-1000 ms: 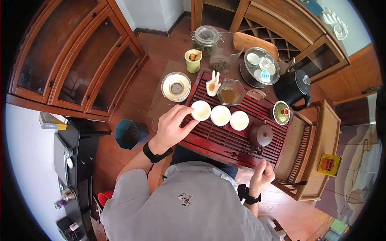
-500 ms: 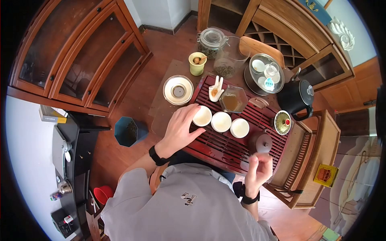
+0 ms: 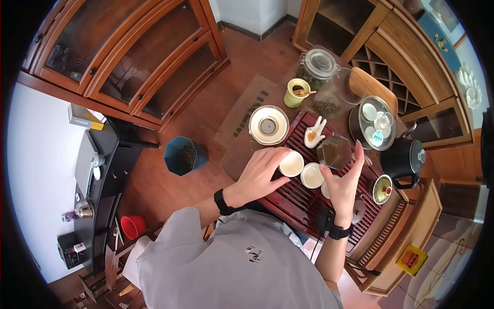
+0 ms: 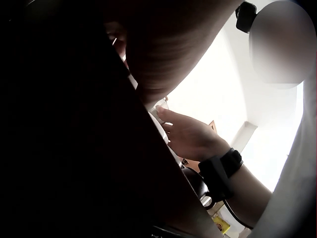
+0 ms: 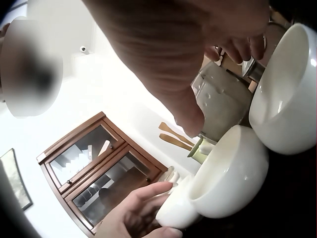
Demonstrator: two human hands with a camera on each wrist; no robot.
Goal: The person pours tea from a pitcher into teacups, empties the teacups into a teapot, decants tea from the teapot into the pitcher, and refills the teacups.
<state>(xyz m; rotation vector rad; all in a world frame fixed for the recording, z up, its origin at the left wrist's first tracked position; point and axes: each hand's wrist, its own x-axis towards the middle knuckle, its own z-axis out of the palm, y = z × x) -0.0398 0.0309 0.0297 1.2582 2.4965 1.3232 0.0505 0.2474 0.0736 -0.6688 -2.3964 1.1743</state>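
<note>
the left hand (image 3: 254, 177) has its index finger and thumb bent around the small round white cup (image 3: 291, 164) at the row's left end, thumb toward 6 o'clock and index toward 11, a narrow pinch just wide enough for the cup; the cup is round, so it shows no long axis, and it lies toward 2 o'clock from that palm, on the dark red slatted tea tray (image 3: 275, 201); a second white cup (image 3: 312, 175) and a third white cup (image 3: 325, 191) follow just beside it, running toward 4 o'clock, the third partly behind the other hand;

the right hand (image 3: 343, 186) spreads thumb and fingers wide, thumb toward 10 o'clock and fingers toward 12 or 1; the six-sided clear glass pitcher (image 3: 334, 151) with brownish contents lies toward 12 o'clock from that palm, partly between the tips, far nearer to this hand than to the left; whether the tips touch the glass, i cannot tell; a white hand-shaped ceramic figure (image 3: 314, 135) stands toward 10 o'clock of the pitcher;

as for writing, the yellow square pack (image 3: 412, 259) carries a red emblem too small to read; the blue-and-white sticker (image 3: 377, 138) on the steel-rimmed round lid has marks i cannot make out; no brand is legible.
</note>
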